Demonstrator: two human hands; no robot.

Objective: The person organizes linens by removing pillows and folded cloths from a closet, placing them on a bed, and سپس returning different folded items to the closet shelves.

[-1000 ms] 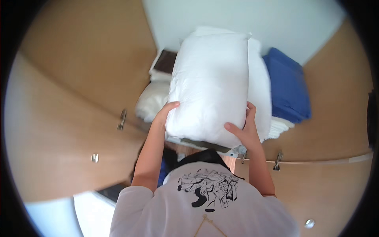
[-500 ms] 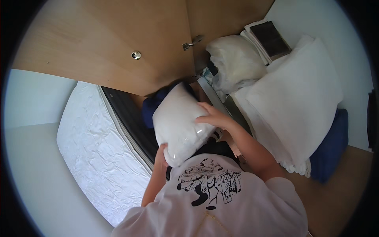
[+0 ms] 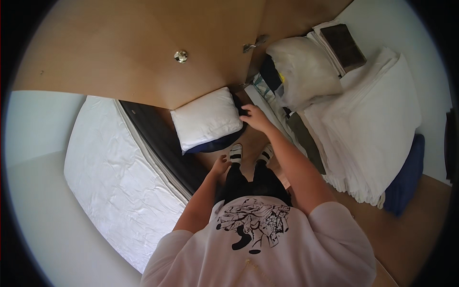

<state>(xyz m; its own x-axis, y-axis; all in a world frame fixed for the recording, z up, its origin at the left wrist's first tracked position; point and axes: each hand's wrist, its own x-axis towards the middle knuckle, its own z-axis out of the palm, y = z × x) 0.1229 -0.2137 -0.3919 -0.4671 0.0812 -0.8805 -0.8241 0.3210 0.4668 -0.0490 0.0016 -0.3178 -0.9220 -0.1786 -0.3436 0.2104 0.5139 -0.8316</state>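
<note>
A white pillow-like bundle [image 3: 205, 117], seemingly in clear plastic, lies on top of a dark blue cloth bundle [image 3: 220, 143] low down beside the door. My right hand [image 3: 255, 118] hovers by the right edge of the white bundle, fingers apart and curved, with nothing in them. Nearer to me, my left hand [image 3: 221, 165] is lowered beside my left leg, below the blue bundle. Its fingers are loosely bent and hold nothing.
A bare white mattress on a dark bed base [image 3: 158, 138] stands at left. Ahead rises a wooden door [image 3: 119, 57] with a round knob. At right are a plastic-wrapped cream bundle [image 3: 303, 71], white folded bedding [image 3: 363, 124], a dark flat box [image 3: 342, 47] and blue cloth [image 3: 405, 174].
The white bundle has left my hands and moved down and away onto the blue bundle. Both hands have let go; my feet now show.
</note>
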